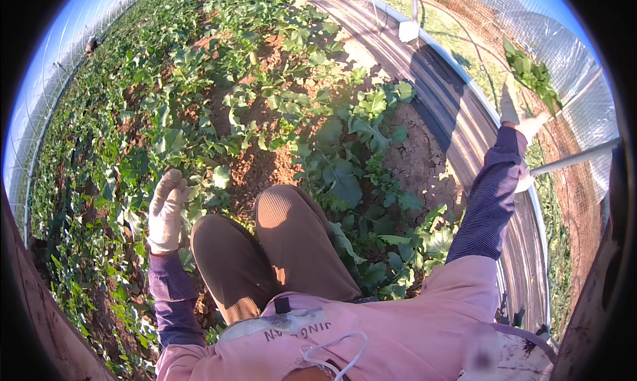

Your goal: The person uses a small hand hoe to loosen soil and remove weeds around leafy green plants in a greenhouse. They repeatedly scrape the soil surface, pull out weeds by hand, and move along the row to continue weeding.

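Observation:
My left hand (166,212), in a pale, soil-stained glove, is raised beside my left knee above leafy green plants (124,172). Its fingers are slightly bent, and I see nothing in it. Far out to the right, my gloved right hand (525,122) reaches past the plastic-covered edge with thumb and fingers spread. Just beyond it is a bunch of green leaves (533,77), seemingly in the air and apart from the fingers. Between my bent knees (293,232) and the plastic edge, broad-leaved plants (343,179) grow from reddish soil.
Dark plastic sheeting (438,87) and a pale rail (477,90) curve along my right side. A metal bar (577,157) slants near my right forearm. Beyond stand netting and clear film (562,38). Crop rows (164,47) stretch ahead, and a small figure (92,44) is far left.

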`<state>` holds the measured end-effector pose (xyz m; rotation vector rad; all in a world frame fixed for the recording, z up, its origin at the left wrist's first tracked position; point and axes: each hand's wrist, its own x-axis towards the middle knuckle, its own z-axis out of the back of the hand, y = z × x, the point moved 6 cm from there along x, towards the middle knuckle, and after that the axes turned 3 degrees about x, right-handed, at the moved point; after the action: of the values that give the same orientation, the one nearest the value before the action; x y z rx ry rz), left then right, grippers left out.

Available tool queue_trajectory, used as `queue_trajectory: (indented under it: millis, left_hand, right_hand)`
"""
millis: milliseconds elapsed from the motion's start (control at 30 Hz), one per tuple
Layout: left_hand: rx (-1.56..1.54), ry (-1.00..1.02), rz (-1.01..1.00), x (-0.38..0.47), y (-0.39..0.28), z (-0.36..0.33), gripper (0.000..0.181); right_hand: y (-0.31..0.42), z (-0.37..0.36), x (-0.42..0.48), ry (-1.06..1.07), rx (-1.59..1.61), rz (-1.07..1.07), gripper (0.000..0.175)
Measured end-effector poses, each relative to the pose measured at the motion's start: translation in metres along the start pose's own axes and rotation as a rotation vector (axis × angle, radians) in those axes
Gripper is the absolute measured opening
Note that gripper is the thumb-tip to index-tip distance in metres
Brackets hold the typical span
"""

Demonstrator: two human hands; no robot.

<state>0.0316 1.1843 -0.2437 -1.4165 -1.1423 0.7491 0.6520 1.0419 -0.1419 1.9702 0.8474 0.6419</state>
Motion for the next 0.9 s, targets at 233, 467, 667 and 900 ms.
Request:
queue_trajectory:
  millis: [233, 467, 667, 900]
  left_hand:
    - [0.309, -0.522, 0.602, -0.135, 0.145, 0.161, 0.032]
    - [1.381, 0.152, 0.949, -0.208, 0.298, 0.168, 0.032]
    - [1.128, -0.079, 1.401, -0.228, 0.336, 0.151, 0.044]
    - [1.226, -0.017, 1.228, -0.192, 0.344, 0.135, 0.046]
  right_hand:
    - [-0.093, -0.064, -0.086, 0.286, 0.102, -0.120, 0.059]
    - [-0.248, -0.226, -0.203, 0.723, 0.426, -0.415, 0.073]
    - [-0.305, -0.277, -0.248, 0.744, 0.253, -0.732, 0.053]
    - [-0.323, -0.267, -0.247, 0.687, 0.139, -0.775, 0.041]
